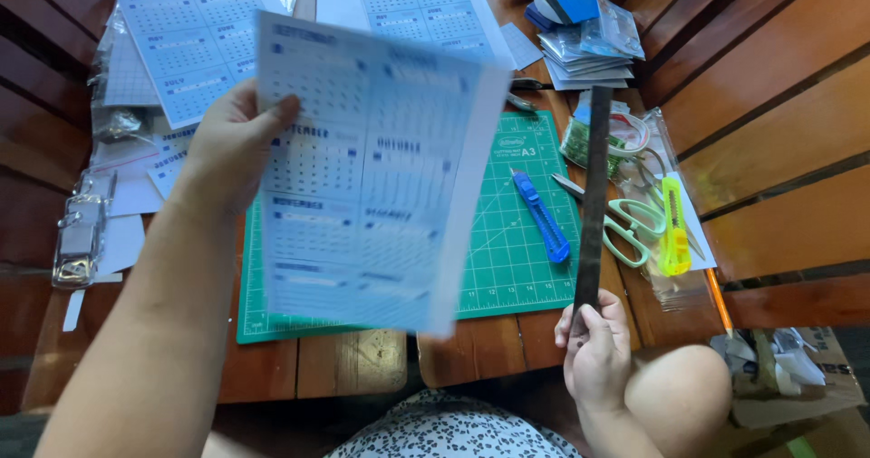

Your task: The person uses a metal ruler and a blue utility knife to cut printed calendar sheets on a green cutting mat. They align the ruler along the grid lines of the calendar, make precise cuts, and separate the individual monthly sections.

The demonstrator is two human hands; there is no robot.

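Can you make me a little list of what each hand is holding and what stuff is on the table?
left hand: holds up a blue printed sheet, blurred, thumb on its left edge
right hand: grips the lower end of a long dark ruler, standing nearly upright
under the sheet: green cutting mat on a wooden table
on the mat: blue utility knife
right of the ruler: pale green scissors, yellow utility knife
far side: more blue printed sheets, a stack of small clear bags
left edge: metal binder clip mechanism
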